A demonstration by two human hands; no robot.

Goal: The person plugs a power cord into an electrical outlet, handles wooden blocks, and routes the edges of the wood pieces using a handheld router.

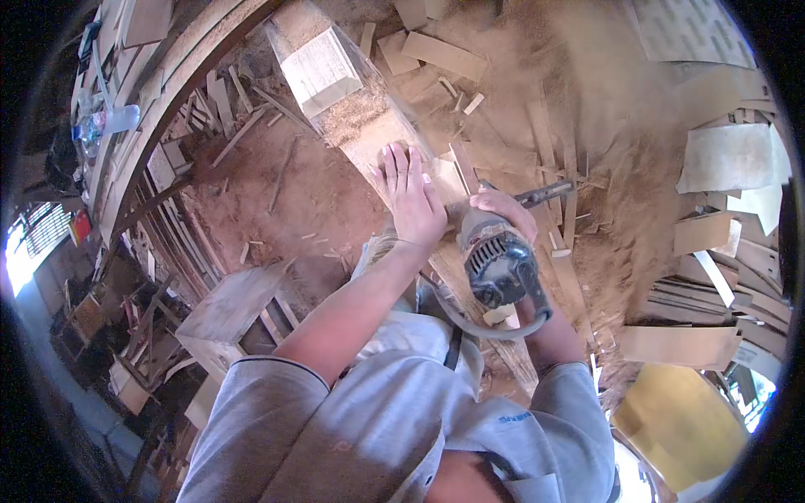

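Note:
My left hand (412, 201) lies flat with its fingers apart on a long wooden plank (377, 134) strewn with sawdust. To its right, my right hand (506, 211) is wrapped round the front of a dusty power tool (495, 260). A dark cord curves from the tool's rear past my forearm. Beside both hands, near the tool's front, stands a small wooden piece (461, 170). A pale wooden block (322, 71) rests farther up the plank. The tool's working end is hidden.
Wood offcuts (444, 55) and sawdust cover the ground. A curved wooden beam (151, 126) arches at the left, near a plastic bottle (116, 120). At the lower left is a wooden box (231, 314). Boards (679, 345) and a yellow sheet (679, 423) lie at the right.

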